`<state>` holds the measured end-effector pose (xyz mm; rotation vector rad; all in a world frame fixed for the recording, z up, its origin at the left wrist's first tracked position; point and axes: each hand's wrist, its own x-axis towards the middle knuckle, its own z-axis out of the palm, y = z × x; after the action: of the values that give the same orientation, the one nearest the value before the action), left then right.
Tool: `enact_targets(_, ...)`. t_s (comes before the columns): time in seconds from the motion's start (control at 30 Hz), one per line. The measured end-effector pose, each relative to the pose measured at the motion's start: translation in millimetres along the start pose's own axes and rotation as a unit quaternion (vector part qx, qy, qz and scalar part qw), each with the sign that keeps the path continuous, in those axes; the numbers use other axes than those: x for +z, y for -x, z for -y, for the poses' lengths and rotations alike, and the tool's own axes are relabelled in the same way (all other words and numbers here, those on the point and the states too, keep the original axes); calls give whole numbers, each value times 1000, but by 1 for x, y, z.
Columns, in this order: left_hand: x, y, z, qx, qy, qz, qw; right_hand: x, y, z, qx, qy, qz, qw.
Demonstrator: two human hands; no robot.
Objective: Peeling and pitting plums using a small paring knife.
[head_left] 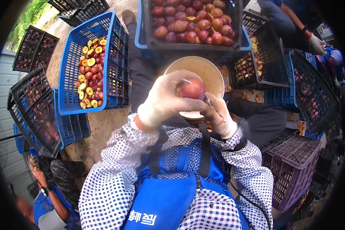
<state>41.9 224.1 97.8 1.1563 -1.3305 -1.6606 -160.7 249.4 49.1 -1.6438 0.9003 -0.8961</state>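
A red plum [192,89] sits in my left hand [163,100], whose gloved fingers and thumb close around it. Pressed up against the plum's lower right side is my right hand [219,117], also gloved, with its fingers bent together. A bit of dark metal shows at its fingertips, but most of it is hidden, so I cannot make out what it is. Both hands are over a round, pale bucket [214,74] between my legs. The hands cover part of its inside.
A black crate [195,45] of whole plums stands ahead, over a blue one [141,36]. Left is a blue crate [119,63] with whole and halved plums. A black crate [266,61] with plums and a purple crate [291,174] are at right. People sit on both sides.
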Motion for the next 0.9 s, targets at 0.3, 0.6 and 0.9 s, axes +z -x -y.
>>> enact_targets(0.3, -44, -4, 14, 128, -421, -29, 898, -79, 3, 18, 203, 330, 151, 909)
enact_targets(0.6, 1, -10, 17, 246, -99, 25, 964, 16, -49, 36, 82, -163, -259, 949)
enact_targets(0.9, 42, -23, 55, 254, -1, -137, 957, 40, -67, 24, -47, -48, -378, 923)
